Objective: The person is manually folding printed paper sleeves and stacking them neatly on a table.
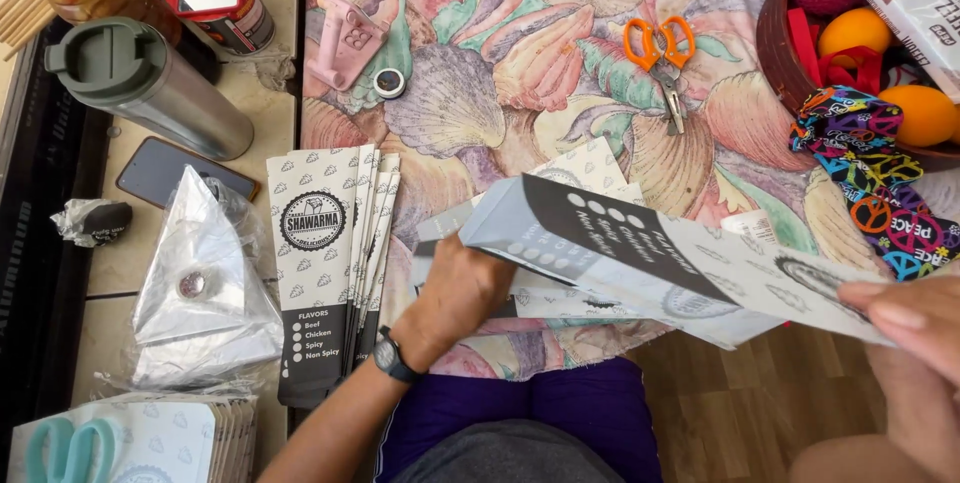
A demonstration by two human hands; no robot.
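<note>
Head view, paper sleeve [640, 253] between left hand [455, 293], right hand [915, 328]

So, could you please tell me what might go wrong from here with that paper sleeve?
The paper sleeve is pulled between the left hand and right hand, so it might crease or tear. It spans past the table edge, so a slipped grip could drop it to the floor.

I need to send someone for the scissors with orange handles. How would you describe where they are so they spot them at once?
Start at the shell-patterned cloth covering the table, then look toward its upper right, just left of the brown bowl of fruit. The scissors lie flat there, closed, blades pointing toward the person. Their bright orange handles set them apart from the teal-handled pair at the lower left.
</note>
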